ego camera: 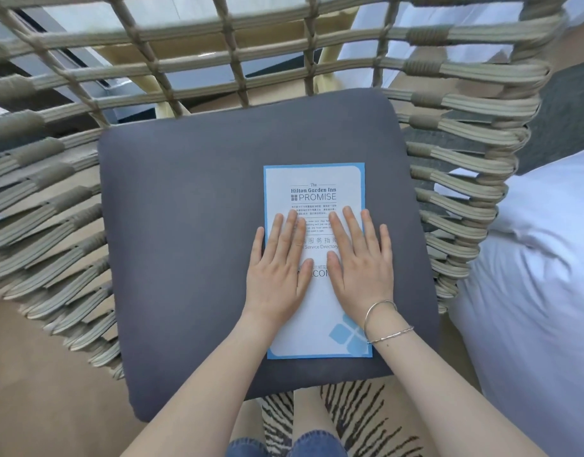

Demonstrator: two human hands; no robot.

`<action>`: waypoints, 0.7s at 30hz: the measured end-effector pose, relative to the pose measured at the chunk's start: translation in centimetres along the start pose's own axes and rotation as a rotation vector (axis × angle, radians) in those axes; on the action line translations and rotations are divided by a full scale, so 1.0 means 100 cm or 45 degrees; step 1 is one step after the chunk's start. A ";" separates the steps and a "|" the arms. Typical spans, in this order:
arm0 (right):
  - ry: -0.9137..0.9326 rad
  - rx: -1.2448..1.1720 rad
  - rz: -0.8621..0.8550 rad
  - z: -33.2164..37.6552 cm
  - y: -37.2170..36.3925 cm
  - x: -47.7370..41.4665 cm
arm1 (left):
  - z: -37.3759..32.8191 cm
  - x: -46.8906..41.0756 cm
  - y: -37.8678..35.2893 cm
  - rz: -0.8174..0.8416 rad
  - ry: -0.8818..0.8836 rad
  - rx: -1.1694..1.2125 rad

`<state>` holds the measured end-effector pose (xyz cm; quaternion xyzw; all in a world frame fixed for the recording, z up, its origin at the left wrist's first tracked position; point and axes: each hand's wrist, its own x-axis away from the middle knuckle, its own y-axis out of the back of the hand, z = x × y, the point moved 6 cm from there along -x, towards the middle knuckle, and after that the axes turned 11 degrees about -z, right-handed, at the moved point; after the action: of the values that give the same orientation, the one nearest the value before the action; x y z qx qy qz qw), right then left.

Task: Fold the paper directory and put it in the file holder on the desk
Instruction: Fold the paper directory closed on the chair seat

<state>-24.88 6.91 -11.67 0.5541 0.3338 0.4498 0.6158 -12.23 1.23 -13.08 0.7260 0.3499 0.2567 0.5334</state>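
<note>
A white paper directory [313,179] with a blue border lies flat on the dark grey seat cushion [185,225] of a woven chair. It looks folded to a narrow upright panel with printed text facing up. My left hand [277,268] rests palm down across its left edge, fingers spread. My right hand [363,258] presses flat on its right half, with thin bracelets on the wrist. Both hands cover the middle of the sheet. No file holder or desk is in view.
The chair's woven rope back and arms [462,133] curve around the cushion on three sides. White bedding [531,275] bulges at the right. A striped rug [359,420] and tan floor [46,407] lie below, with my jeans at the bottom edge.
</note>
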 end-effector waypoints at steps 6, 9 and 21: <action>-0.036 -0.126 -0.097 0.010 0.034 -0.022 | -0.004 -0.023 0.036 -0.109 -0.052 0.007; 0.013 -0.173 -0.146 0.023 0.041 -0.055 | 0.002 -0.055 0.046 -0.160 -0.042 -0.006; 0.168 -0.045 -0.096 0.025 -0.013 -0.087 | 0.028 -0.078 0.004 -0.118 -0.119 0.007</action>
<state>-25.57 -2.05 -13.33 0.4993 0.3863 0.4675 0.6188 -14.93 -6.65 -13.57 0.7217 0.3586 0.1967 0.5584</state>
